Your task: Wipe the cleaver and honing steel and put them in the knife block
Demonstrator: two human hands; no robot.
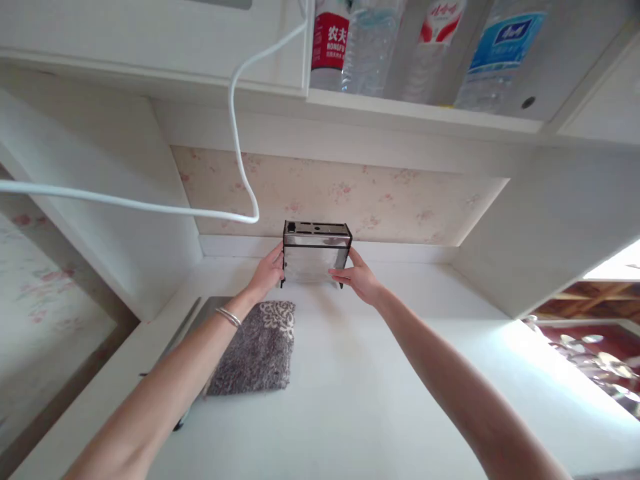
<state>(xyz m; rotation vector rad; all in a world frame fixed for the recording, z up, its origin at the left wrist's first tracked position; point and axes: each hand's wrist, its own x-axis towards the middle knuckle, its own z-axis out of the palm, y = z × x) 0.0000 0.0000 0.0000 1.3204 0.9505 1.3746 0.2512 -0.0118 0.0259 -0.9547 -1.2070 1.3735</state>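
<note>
Both of my arms reach out to a small shiny silver box with dark edges (311,263) at the back of the white surface. The face toward me is mirror-like, and dark slots and a black square mark its top. My left hand (269,275) grips its left side, with some fingers hidden behind it. On the right side my right hand (361,279) holds it, thumb across the front face and fingers around the edge. The box looks upright on short dark feet; I cannot tell whether they touch the surface.
A grey shaggy mat (255,353) lies under my left forearm, beside a flat grey item (193,330). A white cable (235,113) hangs in front. Above, a shelf (425,117) holds several plastic bottles (370,50). White panels (565,200) stand at both sides.
</note>
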